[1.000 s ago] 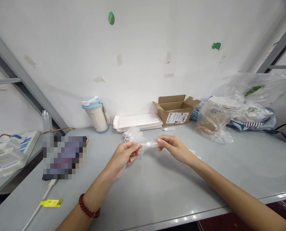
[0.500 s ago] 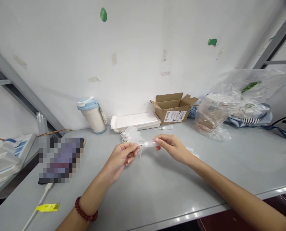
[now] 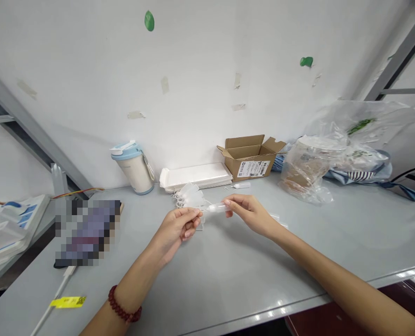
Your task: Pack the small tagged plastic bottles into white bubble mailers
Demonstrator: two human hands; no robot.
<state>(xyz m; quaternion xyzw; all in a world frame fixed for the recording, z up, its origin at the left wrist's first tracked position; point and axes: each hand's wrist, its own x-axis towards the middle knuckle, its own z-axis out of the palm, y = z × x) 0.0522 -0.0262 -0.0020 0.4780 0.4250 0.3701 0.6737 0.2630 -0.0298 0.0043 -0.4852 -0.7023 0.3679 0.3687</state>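
Note:
Held level between my hands is a small clear squeeze bottle (image 3: 217, 207) with a white neck and a thin tip pointing left. The fingers of my right hand (image 3: 245, 211) are closed round its right end. At the tip, my left hand (image 3: 181, 224) pinches with thumb and forefinger; whether it grips the tip itself or something tiny on it, I cannot make out. Just behind my hands lie white tags with looped strings (image 3: 190, 193), fanned out. A similar small bottle (image 3: 242, 185) with a thin tip lies farther back. Clear plastic pieces (image 3: 275, 217) lie behind my right wrist.
Along the wall stand a blue-lidded tumbler (image 3: 134, 168), a stack of flat white packets (image 3: 197, 176) and an open cardboard box (image 3: 252, 161). Plastic-wrapped items (image 3: 312, 163) are at right. A phone, its screen blurred out (image 3: 90, 231), with a white cable (image 3: 55, 296) lies at left.
The view has shifted very slightly. Both hands keep the same hold on the bottle, with little visible movement at its tip.

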